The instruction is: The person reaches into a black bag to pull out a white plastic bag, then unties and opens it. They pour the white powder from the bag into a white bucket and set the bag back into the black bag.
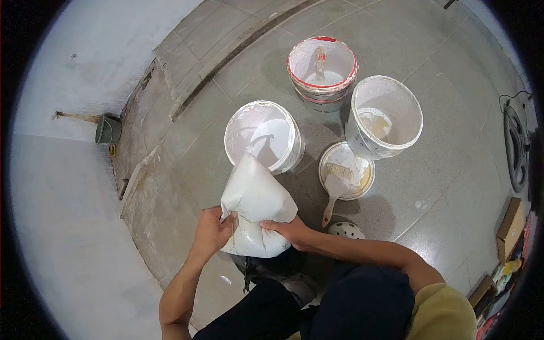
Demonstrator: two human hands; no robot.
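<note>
Between both hands is a white plastic bag (255, 198), bulging and creased across its middle. My left hand (215, 231) grips its left edge, and my right hand (289, 229) clasps its right side with the thumb on top. One corner of the bag points up and overlaps the near rim of a white bucket (296, 144). White liquid is visible inside that bucket. A wide paintbrush (335, 187) with a pale, smeared handle lies across a round lid (368, 184) to the right of the bag.
A red-rimmed bucket (324, 85) with a brush inside stands at the back. Another white bucket (391, 148), with residue at its bottom, rests partly over the lid. A small dark green bucket (109, 129) is by the left wall. Cardboard boxes (510, 229) line the right side.
</note>
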